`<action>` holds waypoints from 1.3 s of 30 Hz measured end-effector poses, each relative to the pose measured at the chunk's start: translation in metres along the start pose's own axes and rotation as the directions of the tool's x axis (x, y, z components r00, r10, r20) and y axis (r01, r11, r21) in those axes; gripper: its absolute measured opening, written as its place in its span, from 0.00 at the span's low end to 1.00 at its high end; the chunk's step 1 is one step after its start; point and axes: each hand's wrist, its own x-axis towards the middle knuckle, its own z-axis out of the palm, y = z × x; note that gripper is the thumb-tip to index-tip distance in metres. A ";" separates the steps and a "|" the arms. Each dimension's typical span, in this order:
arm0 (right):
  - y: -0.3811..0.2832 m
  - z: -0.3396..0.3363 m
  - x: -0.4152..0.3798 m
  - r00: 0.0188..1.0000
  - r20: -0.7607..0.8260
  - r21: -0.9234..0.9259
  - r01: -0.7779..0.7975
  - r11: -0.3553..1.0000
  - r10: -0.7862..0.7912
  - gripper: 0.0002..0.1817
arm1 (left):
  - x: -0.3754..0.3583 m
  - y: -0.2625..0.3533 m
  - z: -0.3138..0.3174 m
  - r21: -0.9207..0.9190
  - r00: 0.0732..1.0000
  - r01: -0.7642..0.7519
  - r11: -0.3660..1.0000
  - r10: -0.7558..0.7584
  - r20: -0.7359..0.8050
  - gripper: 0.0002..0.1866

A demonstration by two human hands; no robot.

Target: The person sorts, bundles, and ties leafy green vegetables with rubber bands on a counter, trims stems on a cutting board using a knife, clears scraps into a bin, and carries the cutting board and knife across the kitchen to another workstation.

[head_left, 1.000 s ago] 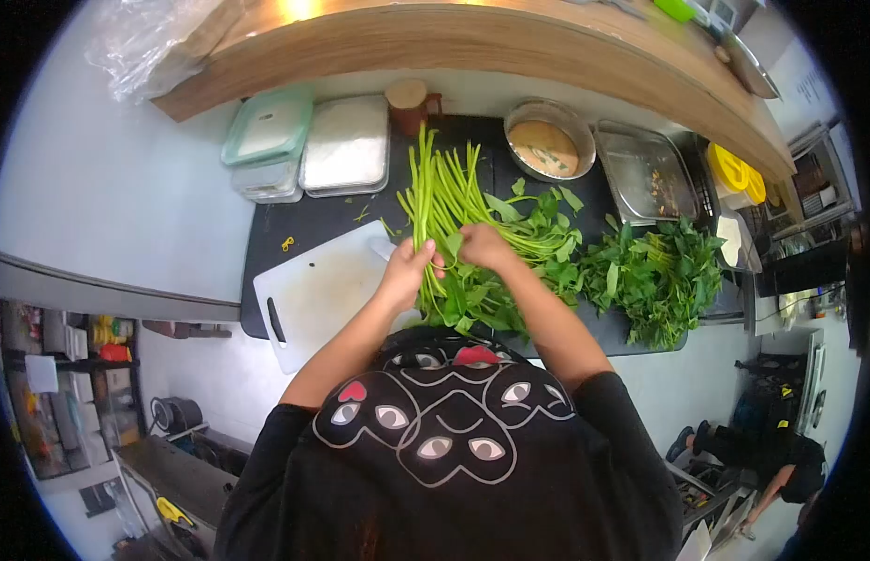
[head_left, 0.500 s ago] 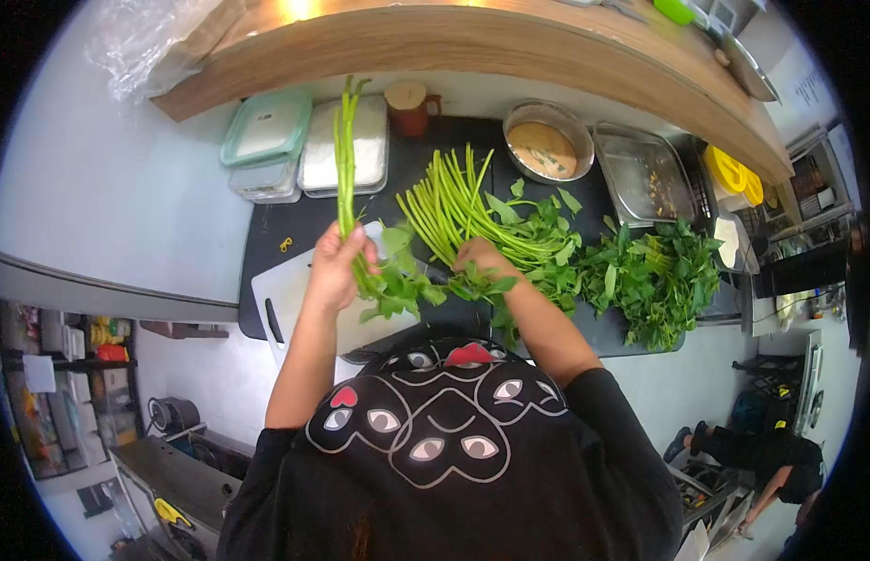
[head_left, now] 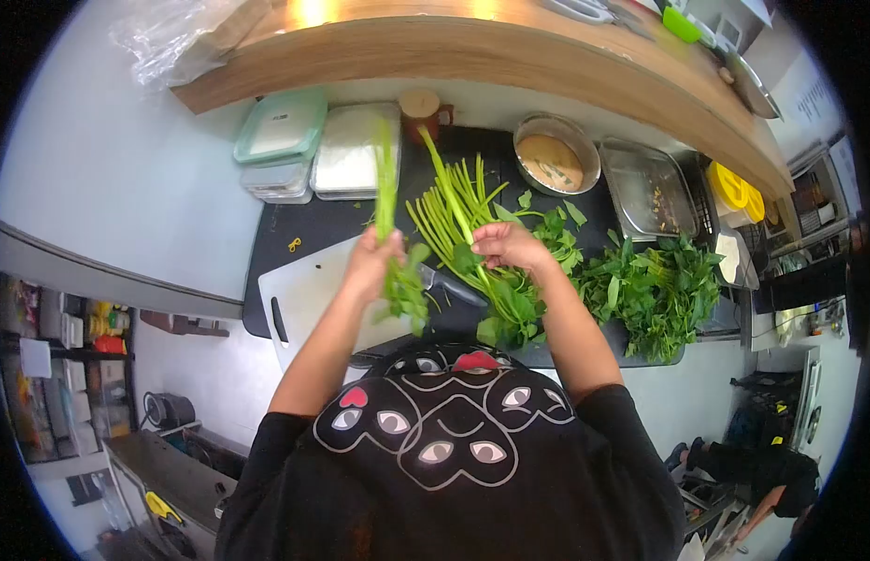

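My left hand [head_left: 372,262] is closed around a small bunch of leafy green stalks [head_left: 386,178], held upright above the white cutting board [head_left: 309,290], with the leaves hanging below my fist. The stalk tips are blurred. To its right, my right hand [head_left: 510,245] pinches a long green stalk [head_left: 445,192] that leans up and to the left. Behind and under that stalk lies the pile of loose stalks [head_left: 435,215], with leaves toward the right. A knife [head_left: 454,286] with a dark handle lies between my hands, its blade partly hidden by leaves.
A heap of leafy greens [head_left: 655,290] lies on the right. Along the back stand lidded containers [head_left: 284,131], a brown mug [head_left: 422,117], a round metal pan [head_left: 556,154] and a glass tray [head_left: 648,187]. A wooden shelf [head_left: 472,56] overhangs them. A person [head_left: 771,472] bends at lower right.
My right hand has risen from the pile and now grips a stalk. The left hand's bunch has shifted right and down a little. More of the knife shows.
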 end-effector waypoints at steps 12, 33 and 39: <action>0.015 0.002 -0.021 0.978 0.117 -0.559 0.206 0.803 -0.170 0.13 | 0.021 -0.013 0.055 0.091 0.998 -0.063 0.994 0.062 0.011 0.07; 0.020 0.050 -0.025 0.911 -0.110 -0.242 0.362 0.900 -0.397 0.10 | 0.000 -0.026 0.054 0.226 0.927 -0.371 0.901 0.347 0.139 0.16; 0.018 0.068 -0.023 0.788 -0.189 -0.496 0.438 0.750 -0.585 0.13 | -0.011 -0.036 0.077 0.122 0.946 -0.324 0.938 0.320 0.055 0.17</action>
